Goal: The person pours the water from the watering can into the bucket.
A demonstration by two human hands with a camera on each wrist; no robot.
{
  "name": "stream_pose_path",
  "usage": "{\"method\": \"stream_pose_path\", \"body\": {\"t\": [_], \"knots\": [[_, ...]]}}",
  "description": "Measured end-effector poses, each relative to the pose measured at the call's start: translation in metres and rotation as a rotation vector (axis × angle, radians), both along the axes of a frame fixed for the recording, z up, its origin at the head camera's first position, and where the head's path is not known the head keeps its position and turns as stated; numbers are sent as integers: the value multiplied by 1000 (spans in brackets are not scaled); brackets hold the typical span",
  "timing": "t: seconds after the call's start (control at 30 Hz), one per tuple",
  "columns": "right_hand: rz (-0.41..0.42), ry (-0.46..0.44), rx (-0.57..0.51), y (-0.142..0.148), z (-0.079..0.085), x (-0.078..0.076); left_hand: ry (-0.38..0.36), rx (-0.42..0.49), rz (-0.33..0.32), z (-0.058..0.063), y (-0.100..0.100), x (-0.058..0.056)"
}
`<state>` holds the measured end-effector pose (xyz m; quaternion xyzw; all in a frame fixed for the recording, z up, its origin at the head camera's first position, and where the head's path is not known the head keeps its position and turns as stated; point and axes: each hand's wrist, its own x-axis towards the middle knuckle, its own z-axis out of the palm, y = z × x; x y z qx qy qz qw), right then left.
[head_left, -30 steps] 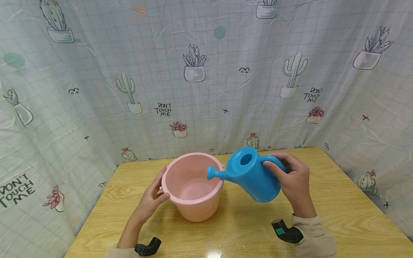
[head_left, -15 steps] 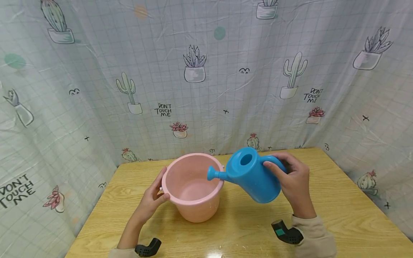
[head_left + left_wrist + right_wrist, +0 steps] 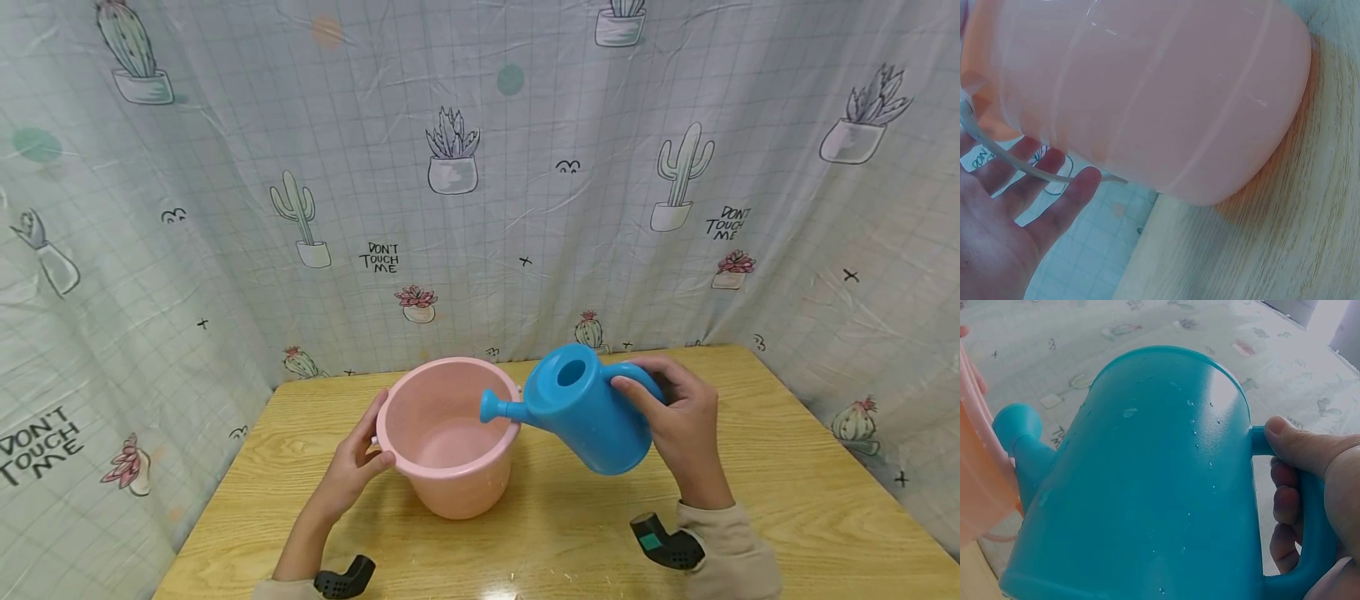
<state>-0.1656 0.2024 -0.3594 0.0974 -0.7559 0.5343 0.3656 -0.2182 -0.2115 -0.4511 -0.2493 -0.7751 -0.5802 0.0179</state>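
A pink bucket (image 3: 450, 492) stands on the wooden table. My left hand (image 3: 347, 468) rests against its left side, thumb and a fingertip at the rim. In the left wrist view, the spread, mostly straight fingers (image 3: 1063, 203) touch the outer wall, and the pale bail handle (image 3: 1016, 164) crosses in front of them. My right hand (image 3: 681, 417) grips the handle of a blue watering can (image 3: 600, 417), held above the table and tilted left. Its spout head (image 3: 492, 406) reaches over the bucket's right rim. Water drops dot the can's wall in the right wrist view.
Behind and at both sides of the table (image 3: 787, 500) hangs a pale curtain (image 3: 510, 208) printed with cacti and lettering. Black devices are worn on the left wrist (image 3: 345, 577) and right wrist (image 3: 667, 542). Small wet spots glint near the table's front.
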Motion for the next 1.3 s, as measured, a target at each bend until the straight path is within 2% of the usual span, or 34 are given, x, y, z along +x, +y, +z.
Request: {"method": "stream_pose_path", "body": {"t": [0.37,0.9,1.3], "knots": [[3,4,-46,-2,2,1,7,4,-7,0,1,0],[11,9,-15,0,1,1,34,-9,-12,2,1,1],[29,11,-19,1,2,1,13,-3,6,1,1,1]]}}
